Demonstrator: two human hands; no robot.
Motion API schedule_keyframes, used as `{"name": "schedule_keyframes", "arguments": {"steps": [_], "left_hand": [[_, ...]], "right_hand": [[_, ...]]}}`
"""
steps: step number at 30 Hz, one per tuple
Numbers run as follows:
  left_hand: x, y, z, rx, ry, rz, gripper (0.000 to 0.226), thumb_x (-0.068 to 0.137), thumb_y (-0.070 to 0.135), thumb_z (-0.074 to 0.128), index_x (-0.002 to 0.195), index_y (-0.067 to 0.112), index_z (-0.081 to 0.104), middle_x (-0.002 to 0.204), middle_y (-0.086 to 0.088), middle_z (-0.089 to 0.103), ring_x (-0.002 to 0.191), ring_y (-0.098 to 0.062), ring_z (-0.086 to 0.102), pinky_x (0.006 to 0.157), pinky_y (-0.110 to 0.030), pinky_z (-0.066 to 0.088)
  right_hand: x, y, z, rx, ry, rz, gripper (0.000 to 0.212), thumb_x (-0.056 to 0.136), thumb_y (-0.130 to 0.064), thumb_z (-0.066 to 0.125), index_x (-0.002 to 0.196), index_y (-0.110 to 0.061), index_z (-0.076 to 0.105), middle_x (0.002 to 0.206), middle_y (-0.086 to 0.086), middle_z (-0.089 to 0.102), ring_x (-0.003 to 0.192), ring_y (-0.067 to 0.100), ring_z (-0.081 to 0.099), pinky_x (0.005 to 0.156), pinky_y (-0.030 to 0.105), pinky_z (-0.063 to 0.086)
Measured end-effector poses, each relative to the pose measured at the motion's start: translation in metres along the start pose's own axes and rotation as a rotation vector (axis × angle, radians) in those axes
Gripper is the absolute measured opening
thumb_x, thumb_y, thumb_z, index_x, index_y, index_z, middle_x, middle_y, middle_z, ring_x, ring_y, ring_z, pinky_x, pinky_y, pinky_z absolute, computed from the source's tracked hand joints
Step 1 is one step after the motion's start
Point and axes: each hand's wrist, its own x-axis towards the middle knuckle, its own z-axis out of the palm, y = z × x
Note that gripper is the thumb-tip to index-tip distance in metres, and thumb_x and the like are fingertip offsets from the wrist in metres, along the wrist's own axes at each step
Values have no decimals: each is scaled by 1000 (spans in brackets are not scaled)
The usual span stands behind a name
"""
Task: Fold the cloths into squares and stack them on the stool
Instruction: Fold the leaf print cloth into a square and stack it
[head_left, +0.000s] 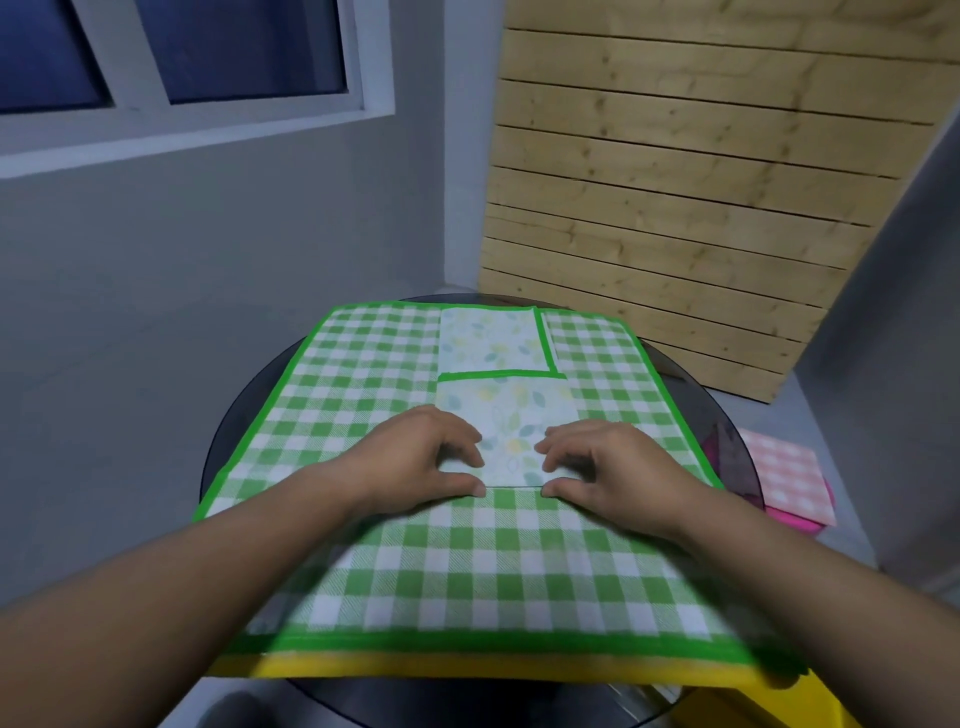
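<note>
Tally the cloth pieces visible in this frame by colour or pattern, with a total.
Green check cloth: 1
Leaf-print panels: 2, perhaps one folded cloth
Yellow cloth: 1
Pink check cloth: 1
Total: 5

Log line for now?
left hand: pinches floral cloth near edge | right hand: pinches same edge | pink checked cloth: folded, right of table

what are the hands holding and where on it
Both the left hand and right hand pinch the green checked cloth at the near edge of its folded leaf-print flap.
</note>
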Motion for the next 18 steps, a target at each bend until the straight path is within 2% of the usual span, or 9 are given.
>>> {"name": "schedule_keyframes", "arguments": {"steps": [4, 6, 8, 12, 15, 18], "left_hand": [[-1, 3, -2, -11, 19, 1, 29, 81, 54, 73, 102, 34, 77, 130, 15, 64, 119, -1, 53, 103, -26, 42], [-1, 5, -3, -10, 18, 3, 27, 82, 53, 72, 101, 35, 77, 129, 15, 64, 118, 0, 54, 102, -26, 42], [-1, 4, -3, -21, 6, 1, 28, 82, 55, 72, 101, 35, 77, 129, 15, 64, 119, 0, 53, 102, -26, 42], [-4, 5, -5, -109, -23, -18, 37, 80, 53, 75, 110, 32, 76, 126, 18, 65, 116, 4, 56, 103, -28, 46], [-9, 7, -7, -228, 18, -44, 32, 83, 49, 75, 111, 32, 76, 115, 23, 70, 106, 4, 63, 96, -32, 53], [-13, 14, -14, -232, 69, -23, 23, 89, 46, 68, 107, 33, 76, 104, 27, 72, 97, 5, 66, 90, -33, 56]], "right_hand": [[1, -4, 3, -153, -23, -76, 26, 90, -49, 53, 91, -27, 68, 106, -8, 71, 107, 12, 63, 81, 39, 54], [1, -4, 6, -218, -18, -112, 36, 91, -51, 39, 89, -27, 65, 103, -7, 70, 102, 13, 63, 77, 38, 54], [0, -4, 8, -236, -2, -131, 39, 93, -50, 33, 90, -27, 64, 103, -7, 70, 100, 13, 63, 76, 37, 54], [0, -6, 5, -144, 41, -93, 29, 96, -45, 39, 99, -28, 63, 107, -10, 69, 99, 11, 63, 79, 36, 54], [-1, -9, 1, -47, 102, -36, 21, 97, -40, 46, 105, -29, 63, 108, -15, 68, 96, 7, 62, 80, 34, 54], [-2, -14, -6, 85, 188, 20, 15, 96, -37, 54, 99, -29, 66, 98, -17, 70, 90, 2, 63, 80, 30, 53]]}}
